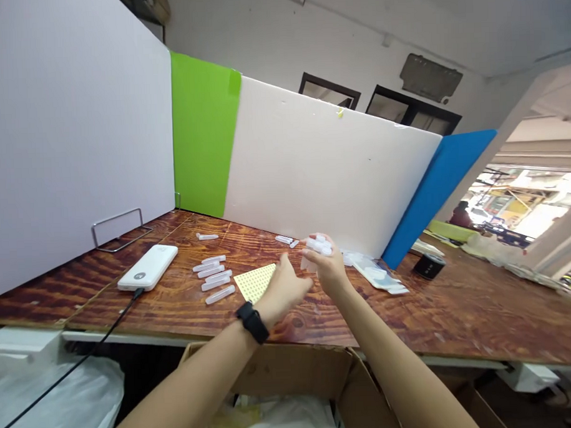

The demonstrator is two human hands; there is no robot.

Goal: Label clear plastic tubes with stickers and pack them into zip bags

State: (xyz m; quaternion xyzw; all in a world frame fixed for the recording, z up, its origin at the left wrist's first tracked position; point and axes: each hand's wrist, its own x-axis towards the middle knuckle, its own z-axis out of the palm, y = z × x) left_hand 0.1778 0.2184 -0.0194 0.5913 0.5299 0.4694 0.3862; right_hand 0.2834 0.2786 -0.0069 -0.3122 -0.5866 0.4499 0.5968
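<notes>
Forearms (204,382): extended from the near edge above an open cardboard box (295,368).
Right hand (333,268): grasping a bunch of translucent tubes (318,245) over the desk (462,314).
Left hand (288,287): released, just left of the right hand; black wristband (252,322) fitted.
Yellow sticker sheet (254,281): flat, partly covered by the left hand.
Loose tubes (219,295): grouped left of the sheet.
White power bank (148,267): farther left, cable (112,329) connected.

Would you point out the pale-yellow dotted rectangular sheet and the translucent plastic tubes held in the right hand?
Pale-yellow dotted sheet (253,282): head view, middle of its visible surface.
Held translucent plastic tubes (319,244): head view, upper part of the bunch.
</notes>
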